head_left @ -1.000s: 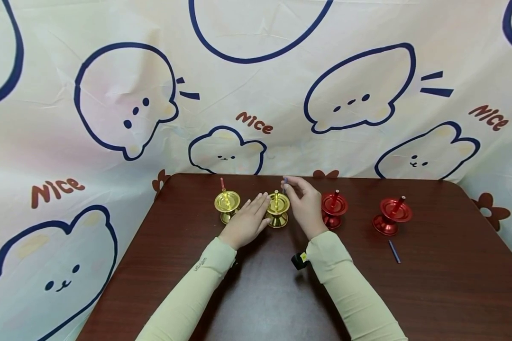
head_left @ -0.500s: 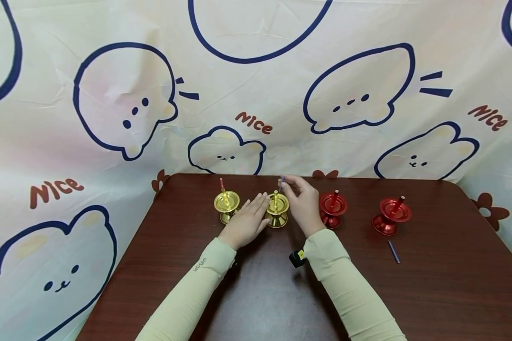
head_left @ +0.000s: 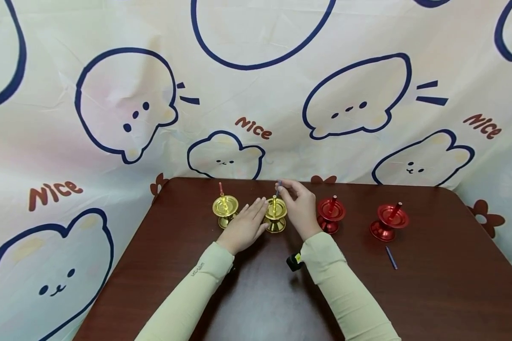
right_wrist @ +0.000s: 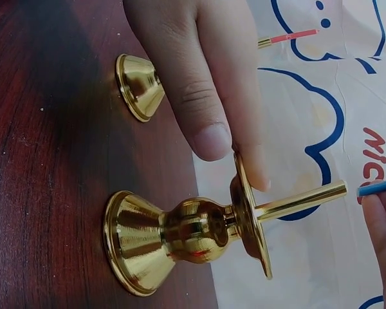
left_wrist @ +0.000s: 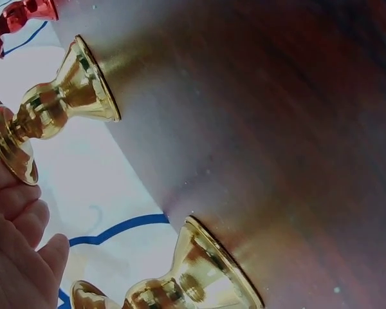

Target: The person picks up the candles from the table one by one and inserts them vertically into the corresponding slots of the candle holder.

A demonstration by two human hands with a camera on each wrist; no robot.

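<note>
My right hand (head_left: 300, 208) pinches a thin blue candle (right_wrist: 378, 187) just off the open end of the upright tube on a gold candle holder (right_wrist: 196, 225). In the right wrist view a small gap separates the candle's lower end from the tube. With fingers extended, my left hand (head_left: 245, 227) touches the rim of this holder's dish; the thumb is spread apart. To the left stands a second gold candle holder (head_left: 225, 220), a thin red candle (head_left: 221, 188) upright in its tube.
Two red candle holders (head_left: 330, 225) (head_left: 384, 231) stand to the right, tubes bearing no candle. Another thin blue candle (head_left: 391, 258) lies on the dark brown table (head_left: 256, 303). A patterned cloth (head_left: 239, 94) hangs behind the table's back edge.
My right hand has shifted slightly left, bringing the blue candle from beside the gold holder's tube close to its top. The left hand stays at the dish; the head view tilts slightly.
</note>
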